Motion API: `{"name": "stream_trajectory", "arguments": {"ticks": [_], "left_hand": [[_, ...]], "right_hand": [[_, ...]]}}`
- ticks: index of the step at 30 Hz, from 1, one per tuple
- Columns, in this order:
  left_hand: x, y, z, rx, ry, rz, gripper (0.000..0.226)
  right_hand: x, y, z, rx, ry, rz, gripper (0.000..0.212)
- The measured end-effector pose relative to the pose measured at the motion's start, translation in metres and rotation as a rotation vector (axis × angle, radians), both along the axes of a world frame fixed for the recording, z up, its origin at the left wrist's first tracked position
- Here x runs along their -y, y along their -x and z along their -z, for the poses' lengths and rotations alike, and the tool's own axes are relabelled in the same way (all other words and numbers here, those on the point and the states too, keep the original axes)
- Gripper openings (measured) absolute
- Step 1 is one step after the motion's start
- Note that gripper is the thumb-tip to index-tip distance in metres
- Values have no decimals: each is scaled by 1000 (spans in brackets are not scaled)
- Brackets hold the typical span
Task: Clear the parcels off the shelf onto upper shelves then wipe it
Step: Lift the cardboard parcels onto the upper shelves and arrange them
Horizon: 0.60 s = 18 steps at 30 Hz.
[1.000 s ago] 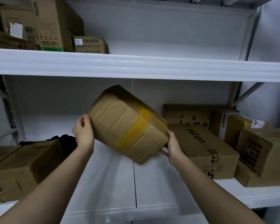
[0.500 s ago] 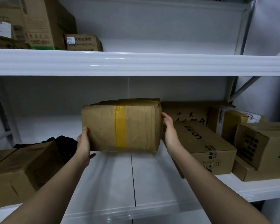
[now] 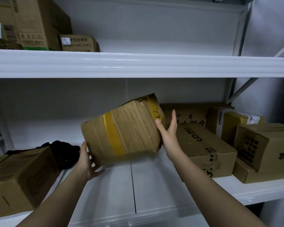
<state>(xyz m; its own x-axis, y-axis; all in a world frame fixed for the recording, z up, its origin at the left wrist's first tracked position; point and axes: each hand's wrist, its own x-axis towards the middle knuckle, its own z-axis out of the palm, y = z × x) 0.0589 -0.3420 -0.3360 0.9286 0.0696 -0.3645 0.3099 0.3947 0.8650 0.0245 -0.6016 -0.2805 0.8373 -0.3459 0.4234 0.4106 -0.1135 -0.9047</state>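
Parcel (image 3: 123, 135) held clear of the lower shelf (image 3: 154, 185), between both hands, in the gap at its middle. Yellow tape band runs across its near face. Half a second ago it sat level; now it is tipped, left end low, right end high, top right corner crumpled and torn open. A second ago it leaned the opposite way, so the person is rocking or re-seating it rather than lifting straight.

Left hand (image 3: 87, 163) is under the low left corner, palm up, fingers spread and pressing the underside. Right hand (image 3: 169, 130) lies flat against the right end, fingers straight and pointing up, thumb on the near face. Neither hand curls round the box; it is squeezed between open palms.

Judgement: lift not yet committed. Upper shelf (image 3: 154, 64) has free room right of the small box (image 3: 79, 43). Several cartons (image 3: 203, 145) remain at right, one carton (image 3: 20, 181) and a dark bundle (image 3: 64, 153) at left; wiping is far off.
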Motion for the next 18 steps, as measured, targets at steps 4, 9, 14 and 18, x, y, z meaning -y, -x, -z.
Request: {"name": "stream_trajectory", "arguments": {"ticks": [4,9,14,18], "left_hand": [[3,1,5,-26,-10,7,76],[9,-2,6,-24,-82,-37,86],[14,-5,7,7,-137,-46,80],[15,0,5,-44,-123,21,77]], "right_hand": [[-7,1,-3,-163,-71,-91,124],[-9,2,-2,-190,104,-118,115],[-7,3,-7,-43,41,-159,40],[-13,3,-18,-11,41,-137,55]]}}
